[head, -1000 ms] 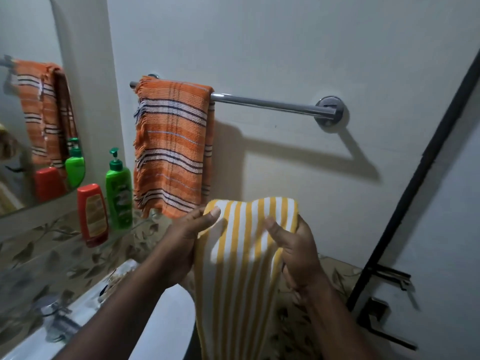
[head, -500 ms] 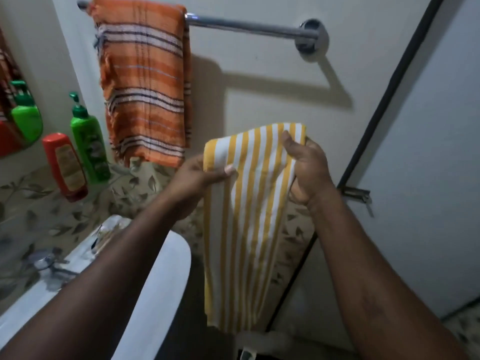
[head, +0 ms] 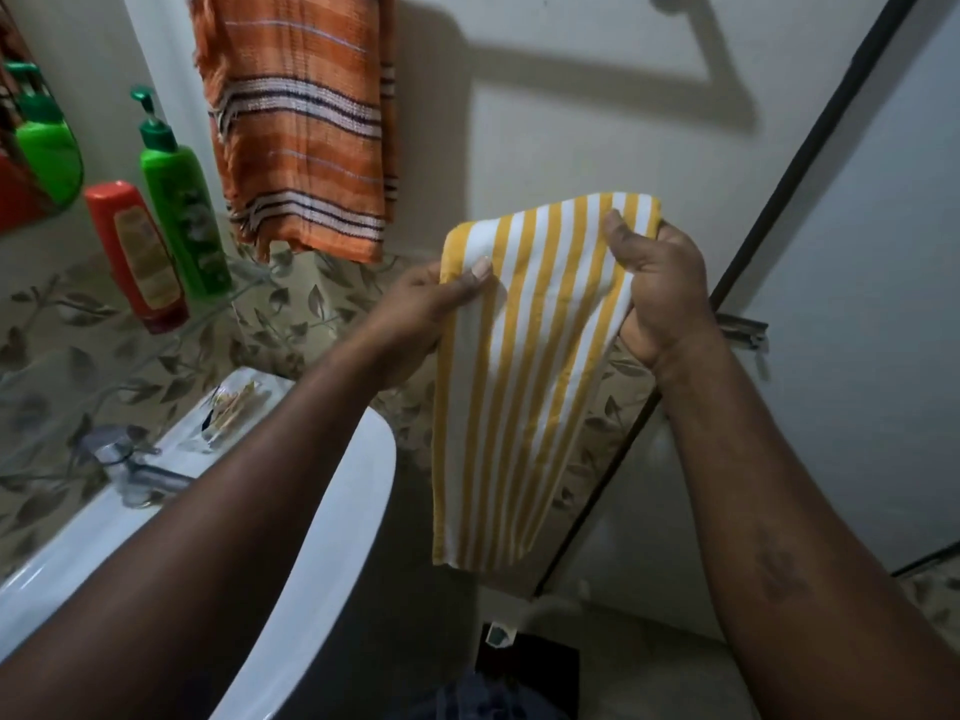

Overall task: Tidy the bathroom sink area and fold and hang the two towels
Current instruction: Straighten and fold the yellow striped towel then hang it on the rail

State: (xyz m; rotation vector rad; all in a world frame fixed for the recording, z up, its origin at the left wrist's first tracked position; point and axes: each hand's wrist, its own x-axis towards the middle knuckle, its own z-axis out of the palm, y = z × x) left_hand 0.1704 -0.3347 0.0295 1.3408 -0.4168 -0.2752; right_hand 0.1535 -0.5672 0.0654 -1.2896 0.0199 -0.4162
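Yellow-and-white striped towel [head: 524,366] hangs folded before the wall, held by its top corners: the left hand [head: 421,309] pinches one, and the right hand [head: 660,283] clamps its fingers round the other. Up-left hangs the orange towel [head: 301,132], with a green bottle [head: 182,200] and a red bottle [head: 137,257] beside it. The white sink [head: 343,522] lies under the left arm.
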